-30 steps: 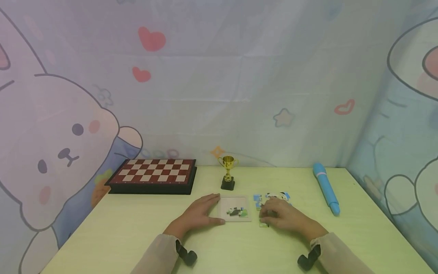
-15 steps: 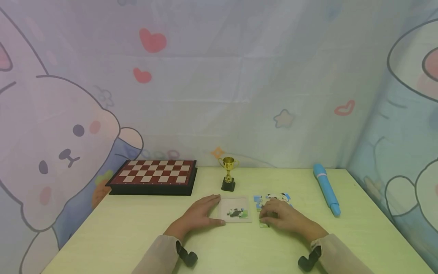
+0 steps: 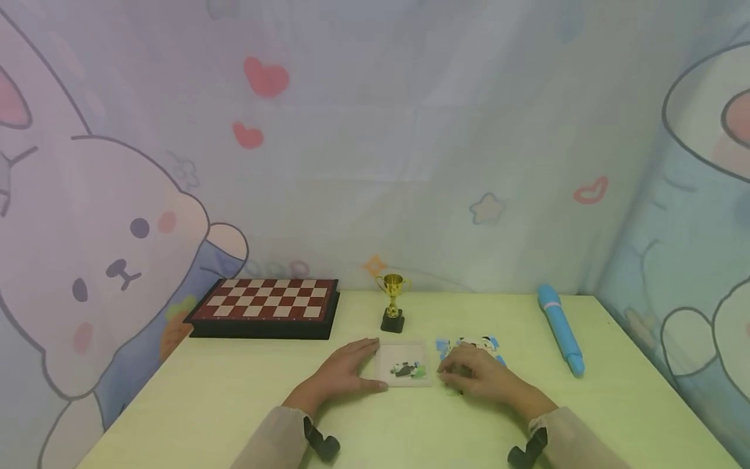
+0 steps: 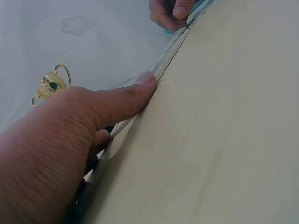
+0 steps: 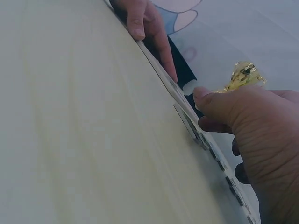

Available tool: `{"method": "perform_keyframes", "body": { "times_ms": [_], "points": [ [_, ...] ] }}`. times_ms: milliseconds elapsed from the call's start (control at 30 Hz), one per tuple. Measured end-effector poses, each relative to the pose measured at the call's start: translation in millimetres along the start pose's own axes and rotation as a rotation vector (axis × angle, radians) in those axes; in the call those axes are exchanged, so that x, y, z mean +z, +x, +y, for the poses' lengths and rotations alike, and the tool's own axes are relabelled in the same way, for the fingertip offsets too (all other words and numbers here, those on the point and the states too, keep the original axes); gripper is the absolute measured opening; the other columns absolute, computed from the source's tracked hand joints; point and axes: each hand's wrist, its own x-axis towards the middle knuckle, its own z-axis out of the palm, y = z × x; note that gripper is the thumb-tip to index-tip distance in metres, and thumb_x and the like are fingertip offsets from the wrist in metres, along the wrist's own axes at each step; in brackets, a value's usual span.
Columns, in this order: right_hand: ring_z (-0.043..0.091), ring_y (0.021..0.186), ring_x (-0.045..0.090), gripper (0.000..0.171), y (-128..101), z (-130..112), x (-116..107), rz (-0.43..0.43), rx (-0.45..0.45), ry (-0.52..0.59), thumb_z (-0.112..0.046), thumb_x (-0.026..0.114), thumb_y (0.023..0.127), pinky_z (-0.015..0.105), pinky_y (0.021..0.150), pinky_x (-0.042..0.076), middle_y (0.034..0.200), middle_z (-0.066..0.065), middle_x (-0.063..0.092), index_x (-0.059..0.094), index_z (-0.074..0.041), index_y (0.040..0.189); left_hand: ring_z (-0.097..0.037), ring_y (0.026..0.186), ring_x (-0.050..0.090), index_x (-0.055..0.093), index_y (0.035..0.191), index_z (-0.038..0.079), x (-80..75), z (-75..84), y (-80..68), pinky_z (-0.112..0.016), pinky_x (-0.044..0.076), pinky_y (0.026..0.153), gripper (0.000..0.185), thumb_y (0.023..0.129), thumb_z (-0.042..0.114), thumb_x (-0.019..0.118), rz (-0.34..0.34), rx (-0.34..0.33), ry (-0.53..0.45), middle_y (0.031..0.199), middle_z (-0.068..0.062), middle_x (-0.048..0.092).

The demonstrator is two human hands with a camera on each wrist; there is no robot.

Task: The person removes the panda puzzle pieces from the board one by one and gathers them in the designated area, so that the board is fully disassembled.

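Left to right on the surface [image 3: 234,404] we count: one chessboard [image 3: 266,307], one trophy [image 3: 392,303], one tray [image 3: 407,363], one loose cluster of puzzle pieces [image 3: 469,344], one blue pen [image 3: 559,329].

Chessboard sits far left at the back edge, well apart from both hands.

Trophy stands upright just behind the tray, gold cup on a black base.

Our left hand [image 3: 342,371] lies flat against the tray's left edge, fingers straight, thumb [image 4: 135,93] pressed along its near edge. It curls round nothing.

The tray is clear and flat on the surface, between our two hands. We see one small black, white and green patch of pieces inside it; the piece count there is too small to tell.

Our right hand [image 3: 477,376] rests just right of the tray, over the loose pieces, fingers curled down onto them. Whether it pinches one piece, we cannot tell. Pieces behind it are blue and white; exact number unreadable.

Pen lies far right, angled toward the back edge, well apart from the right hand.
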Motion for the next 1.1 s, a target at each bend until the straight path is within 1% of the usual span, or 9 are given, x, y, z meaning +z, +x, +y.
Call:
{"method": "perform_keyframes", "body": {
  "times_ms": [100,133,167,200,400,567,733,967,1100],
  "points": [
    [0.006,0.081,0.054,0.015,6.1,1.7,7.1,0.014,-0.033,-0.004,-0.014,0.074,0.092,0.033,0.081,0.046,0.096,-0.017,0.067,0.072,-0.022,0.105,-0.028,0.148,0.03,0.04,0.156,0.017,1.4,0.1,-0.8,-0.053,0.024,0.119,0.096,0.081,0.071,0.066,-0.002,-0.007,0.0,0.161,0.0,0.035],
    [0.007,0.081,0.054,0.015,8.4,2.5,10.1,0.018,-0.04,-0.005,-0.015,0.074,0.092,0.03,0.078,0.045,0.095,-0.017,0.066,0.072,-0.022,0.105,-0.028,0.148,0.03,0.04,0.156,0.017,1.7,-0.1,-1.1,-0.053,0.024,0.119,0.096,0.082,0.071,0.066,-0.001,-0.006,0.001,0.161,0.0,0.035],
    [0.008,0.081,0.053,0.015,11.1,3.1,12.9,0.02,-0.039,-0.009,-0.015,0.074,0.093,0.027,0.074,0.043,0.095,-0.018,0.066,0.072,-0.022,0.106,-0.029,0.148,0.03,0.04,0.156,0.017,2.0,-0.3,-1.4,-0.054,0.025,0.119,0.095,0.082,0.071,0.066,0.002,-0.007,-0.003,0.161,-0.001,0.035],
    [0.009,0.082,0.053,0.015,14.0,3.2,15.6,0.023,-0.036,-0.007,-0.016,0.074,0.093,0.026,0.074,0.043,0.096,-0.017,0.066,0.072,-0.021,0.107,-0.029,0.148,0.03,0.04,0.156,0.017,2.1,-0.7,-1.7,-0.054,0.025,0.119,0.095,0.082,0.071,0.067,0.003,-0.007,-0.006,0.161,-0.001,0.036],
    [0.01,0.1,0.054,0.015,35.2,1.3,29.2,-0.022,0.042,-0.024,-0.026,0.072,0.095,0.031,0.084,0.048,0.106,-0.013,0.067,0.071,-0.02,0.109,-0.03,0.147,0.032,0.04,0.156,0.016,2.8,-2.8,-2.1,-0.055,0.026,0.118,0.095,0.082,0.07,0.066,-0.002,-0.004,0.005,0.16,-0.002,0.036],
    [0.008,0.102,0.051,0.02,50.6,-1.1,37.0,-0.078,0.084,-0.076,-0.037,0.071,0.095,0.032,0.087,0.049,0.109,-0.014,0.065,0.071,-0.022,0.107,-0.029,0.147,0.031,0.04,0.156,0.017,1.5,-1.6,-0.8,-0.054,0.026,0.118,0.095,0.082,0.071,0.066,0.005,0.007,0.007,0.161,-0.001,0.036],
    [0.006,0.103,0.049,0.023,52.4,-2.7,43.0,-0.142,0.111,-0.102,-0.044,0.069,0.095,0.032,0.089,0.049,0.11,-0.015,0.064,0.071,-0.025,0.107,-0.03,0.147,0.031,0.04,0.156,0.016,-0.2,0.5,-1.4,-0.055,0.026,0.118,0.095,0.083,0.071,0.066,0.001,0.015,-0.004,0.16,-0.002,0.036],
    [0.008,0.101,0.047,0.02,51.2,-7.1,45.6,-0.134,0.162,-0.083,-0.039,0.071,0.094,0.033,0.087,0.048,0.11,-0.013,0.062,0.07,-0.024,0.107,-0.031,0.147,0.031,0.039,0.156,0.016,0.8,-0.9,-0.7,-0.057,0.026,0.118,0.095,0.083,0.071,0.065,0.002,0.016,-0.005,0.161,-0.003,0.036],
    [0.009,0.1,0.047,0.021,51.7,-10.7,44.9,-0.134,0.195,-0.065,-0.039,0.071,0.094,0.034,0.087,0.048,0.11,-0.011,0.063,0.07,-0.023,0.106,-0.032,0.147,0.031,0.039,0.156,0.016,0.8,-0.7,-0.8,-0.057,0.026,0.117,0.095,0.083,0.07,0.066,0.003,0.016,-0.012,0.161,-0.004,0.035]
  ]
}}
